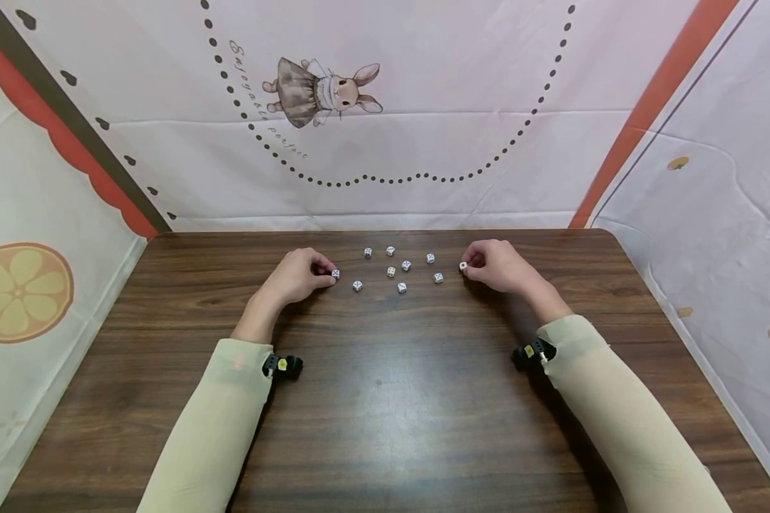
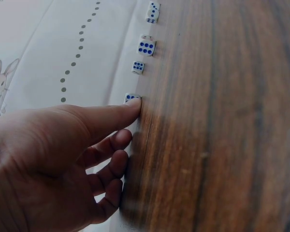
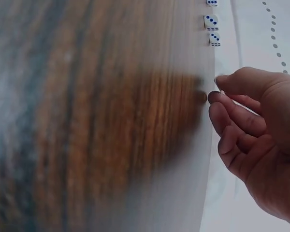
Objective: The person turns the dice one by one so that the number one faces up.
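Observation:
At the left end of a loose scatter of small white dice, my left hand pinches one die between thumb and fingers. In the left wrist view the thumb covers most of that die, leaving a few blue pips showing. My right hand holds another die at its fingertips, at the right end of the scatter. The right wrist view shows the thumb and forefinger close together, with the die hidden by them. The other fingers of both hands are bent.
Between the hands several more dice lie on the brown wood-grain table, among them a near one and a far one. Behind the table's far edge hangs a white printed cloth, with more cloth at both sides.

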The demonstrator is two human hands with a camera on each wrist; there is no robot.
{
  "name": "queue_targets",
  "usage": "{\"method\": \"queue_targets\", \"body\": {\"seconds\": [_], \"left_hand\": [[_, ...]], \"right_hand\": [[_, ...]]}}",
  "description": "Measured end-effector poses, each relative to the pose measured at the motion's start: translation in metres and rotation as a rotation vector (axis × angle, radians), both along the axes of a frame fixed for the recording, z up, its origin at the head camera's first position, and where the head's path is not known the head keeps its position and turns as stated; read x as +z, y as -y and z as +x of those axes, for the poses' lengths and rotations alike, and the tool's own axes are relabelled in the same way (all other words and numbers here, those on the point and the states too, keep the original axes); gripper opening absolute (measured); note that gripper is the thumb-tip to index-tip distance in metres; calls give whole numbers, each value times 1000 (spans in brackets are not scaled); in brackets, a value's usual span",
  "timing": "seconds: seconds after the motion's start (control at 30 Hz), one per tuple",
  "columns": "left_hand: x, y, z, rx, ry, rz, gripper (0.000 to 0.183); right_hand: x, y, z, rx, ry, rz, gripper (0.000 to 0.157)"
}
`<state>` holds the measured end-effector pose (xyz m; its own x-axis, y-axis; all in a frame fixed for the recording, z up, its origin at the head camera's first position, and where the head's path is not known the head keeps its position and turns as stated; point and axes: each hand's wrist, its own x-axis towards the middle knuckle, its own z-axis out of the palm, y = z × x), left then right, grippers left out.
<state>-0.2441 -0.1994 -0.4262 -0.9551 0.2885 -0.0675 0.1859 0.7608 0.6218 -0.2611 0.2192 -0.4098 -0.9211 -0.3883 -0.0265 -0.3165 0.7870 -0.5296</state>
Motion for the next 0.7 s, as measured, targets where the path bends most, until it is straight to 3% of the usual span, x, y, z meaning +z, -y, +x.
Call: {"method": "queue_targets", "body": {"seconds": [0.7], "left_hand": [[-1,1,-1,-1,-12,6,11]], "right_hand": [[-6,-10,-1,19,28,-51,14]]}}
